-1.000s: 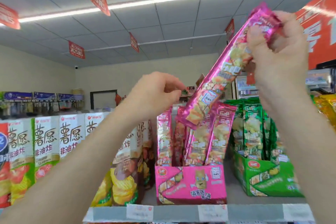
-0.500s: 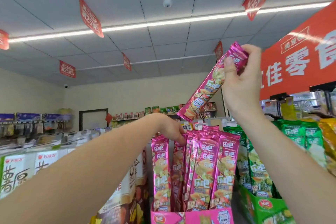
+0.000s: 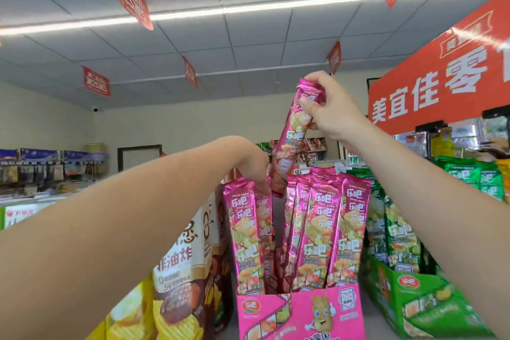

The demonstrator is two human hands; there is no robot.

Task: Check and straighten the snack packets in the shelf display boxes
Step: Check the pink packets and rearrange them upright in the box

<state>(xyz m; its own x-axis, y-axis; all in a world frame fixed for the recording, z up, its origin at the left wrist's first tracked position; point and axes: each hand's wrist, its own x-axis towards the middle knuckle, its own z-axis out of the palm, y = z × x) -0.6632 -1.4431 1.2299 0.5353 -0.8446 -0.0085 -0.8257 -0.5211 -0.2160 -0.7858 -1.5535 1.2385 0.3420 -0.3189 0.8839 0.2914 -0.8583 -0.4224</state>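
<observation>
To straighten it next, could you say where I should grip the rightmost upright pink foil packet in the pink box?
Probably pinch its flat top seal from above, front and back: the pink foil packet stands upright, base sunk in the pink cardboard box.

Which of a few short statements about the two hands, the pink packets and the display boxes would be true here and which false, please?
1. The right hand holds a pink packet by its top end. True.
2. That packet lies flat on the shelf. False: it is raised and almost upright, with its lower end at a gap among the standing packets.
3. The left hand touches the tops of the packets at the left of the pink display box. True.
4. The green display box stands left of the pink one. False: it stands to its right.
</observation>
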